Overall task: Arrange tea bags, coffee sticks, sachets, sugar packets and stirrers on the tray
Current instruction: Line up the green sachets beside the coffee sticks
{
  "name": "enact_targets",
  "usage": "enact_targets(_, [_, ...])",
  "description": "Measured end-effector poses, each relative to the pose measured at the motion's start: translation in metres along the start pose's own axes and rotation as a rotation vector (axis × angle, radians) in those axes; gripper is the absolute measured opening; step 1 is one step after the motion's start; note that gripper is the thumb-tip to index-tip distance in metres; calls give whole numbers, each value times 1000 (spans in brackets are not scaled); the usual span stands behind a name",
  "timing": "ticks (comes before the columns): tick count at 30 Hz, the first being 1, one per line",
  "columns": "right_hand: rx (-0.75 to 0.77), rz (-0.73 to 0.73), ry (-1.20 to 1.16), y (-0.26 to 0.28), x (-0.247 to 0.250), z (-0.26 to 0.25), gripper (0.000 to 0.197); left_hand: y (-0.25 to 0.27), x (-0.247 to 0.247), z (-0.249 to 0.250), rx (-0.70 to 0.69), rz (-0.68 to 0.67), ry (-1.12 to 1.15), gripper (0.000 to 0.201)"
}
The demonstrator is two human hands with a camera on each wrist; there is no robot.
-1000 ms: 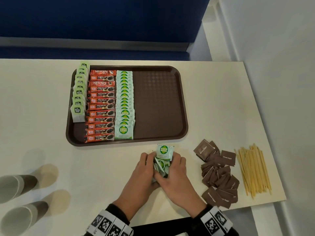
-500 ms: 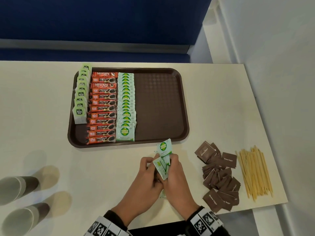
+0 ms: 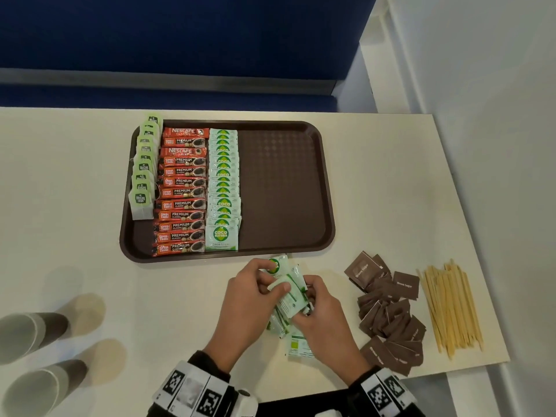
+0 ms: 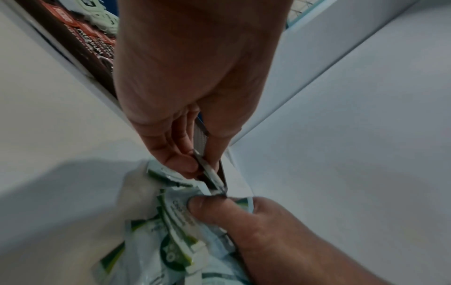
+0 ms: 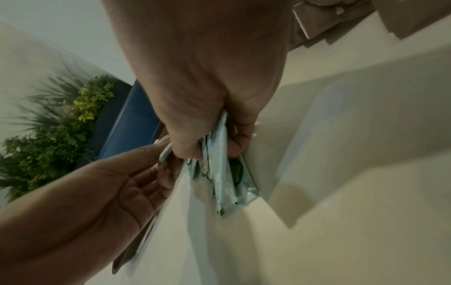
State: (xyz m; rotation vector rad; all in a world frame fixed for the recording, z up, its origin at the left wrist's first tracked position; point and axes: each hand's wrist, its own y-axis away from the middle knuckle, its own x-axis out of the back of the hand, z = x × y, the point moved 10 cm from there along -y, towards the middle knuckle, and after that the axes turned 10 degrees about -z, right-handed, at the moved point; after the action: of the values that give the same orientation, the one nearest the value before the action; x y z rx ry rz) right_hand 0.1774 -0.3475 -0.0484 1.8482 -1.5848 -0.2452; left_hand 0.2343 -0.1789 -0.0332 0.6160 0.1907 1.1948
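A brown tray (image 3: 282,188) holds a column of green tea bags (image 3: 143,170), a column of red coffee sticks (image 3: 182,191) and a column of white-green coco sugar sachets (image 3: 224,191); its right half is bare. Just in front of the tray both hands hold a bunch of the same sachets (image 3: 290,296). My left hand (image 3: 255,293) pinches one sachet (image 4: 209,173) at the top of the bunch. My right hand (image 3: 319,314) grips the rest of the stack (image 5: 224,173) above the table. One sachet (image 3: 298,344) lies on the table under the hands.
Brown sugar packets (image 3: 388,311) lie in a loose pile right of the hands, with wooden stirrers (image 3: 451,308) beside them near the table's right edge. Two paper cups (image 3: 33,326) lie at the front left. A white wall stands to the right.
The hands lifted the sachet bunch off the table and fanned it; the left hand has shifted up to pinch the top sachet. One sachet now lies below the hands.
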Motion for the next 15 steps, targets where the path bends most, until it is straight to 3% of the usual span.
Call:
enact_targets(5, [-15,14,-57,4,12,7,21,-6,17,19,-120,50,-194,27])
enact_targets(10, [-28,-2,-51,5,16,11,17,-13,-8,16,-184,-43,-529,48])
enact_targets(15, [-46,8,-69,6,19,15,17,-1,-20,2,-167,-25,-667,66])
